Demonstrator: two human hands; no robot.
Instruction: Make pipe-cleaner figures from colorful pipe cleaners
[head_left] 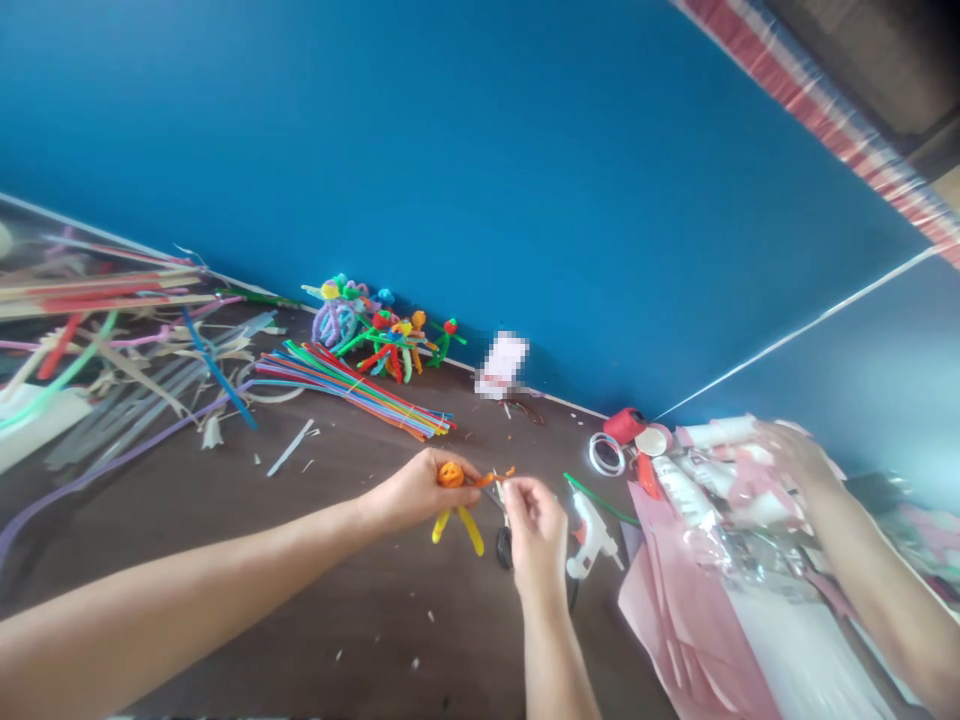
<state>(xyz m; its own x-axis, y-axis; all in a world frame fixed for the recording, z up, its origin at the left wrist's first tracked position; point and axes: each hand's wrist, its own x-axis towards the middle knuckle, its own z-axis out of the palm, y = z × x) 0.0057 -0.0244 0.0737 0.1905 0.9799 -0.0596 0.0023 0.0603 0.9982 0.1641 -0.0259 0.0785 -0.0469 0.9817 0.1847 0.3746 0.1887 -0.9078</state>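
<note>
Nearest me, pale scraps (415, 663) dot the smooth, dark brown tabletop (300, 640). Just above it, my left hand (424, 488) pinches a small fuzzy pipe-cleaner figure with a round, coiled orange head (451, 474) and two bent yellow legs that hang below my fingers. My right hand (538, 515), thumb and fingertips closed together, grips the figure's twisted orange strand, stretched between both hands. My left fingers cover the figure's middle. Behind my right hand lies a black-handled pair of scissors (504, 548), mostly hidden. To the right rest a smooth white glue gun (594, 540), its near end hard to make out, and creased, matte pink sheets (675, 620), cut off below. Farther out are a tied bundle of thin, multicoloured fuzzy stems (360, 390) and, left, a blurred tangle of strips and stems (127, 340). Another person's hand (795, 460), blurred, is over glossy clear-and-white packets (720, 470); I cannot tell whether it holds anything. Beyond, many-coloured fuzzy figures (390, 335) crowd together near a flat blue wall (450, 150), beside a pixelated pale object (502, 365).
</note>
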